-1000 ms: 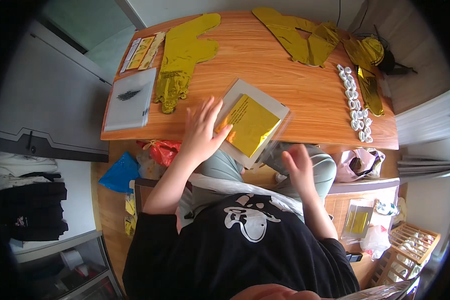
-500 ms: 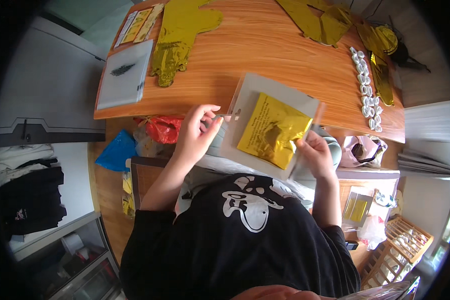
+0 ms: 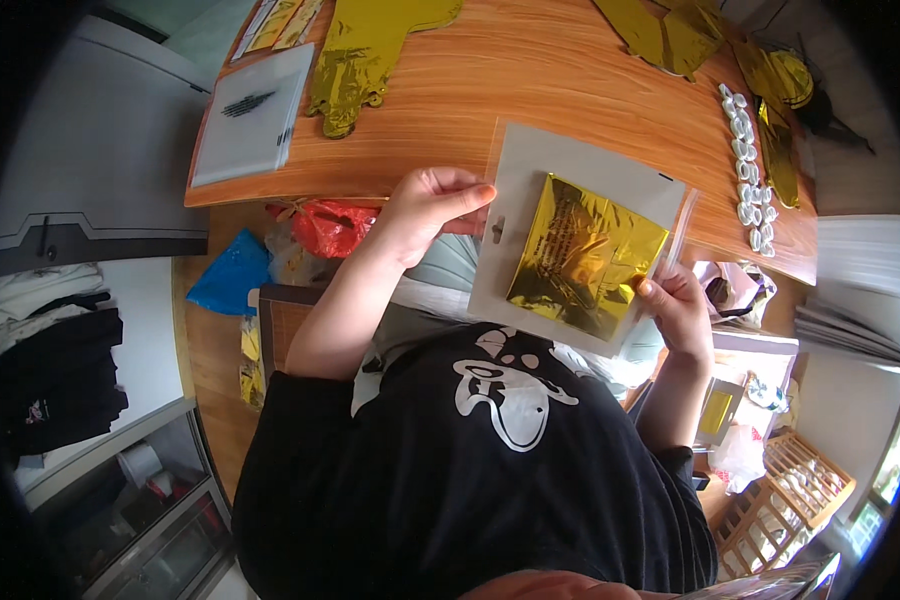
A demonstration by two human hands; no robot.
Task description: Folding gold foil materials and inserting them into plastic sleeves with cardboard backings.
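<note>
Above my lap I hold a flat, clear-and-grey plastic bag (image 3: 570, 150), tilted, with a hang hole near its left edge. A folded gold foil sheet (image 3: 580, 265) with small dark print lies flat against its middle; whether it is fully inside I cannot tell. My left hand (image 3: 432, 212) pinches the bag's left edge between thumb and fingers. At the opposite edge my right hand (image 3: 682, 310) grips the bag, its thumb at the foil's lower right corner and its other fingers behind.
On the wooden table (image 3: 530, 70) lie a stack of clear bags (image 3: 250, 125), large gold foil pieces (image 3: 360, 60) and rows of small white rolls (image 3: 745, 165). Below stand a red plastic bag (image 3: 332, 232), a blue bag (image 3: 232, 272) and a wooden rack (image 3: 785, 500).
Both hands have moved the bag and foil up and to the right. My left hand's fingers, looser before, now close on the bag's left edge.
</note>
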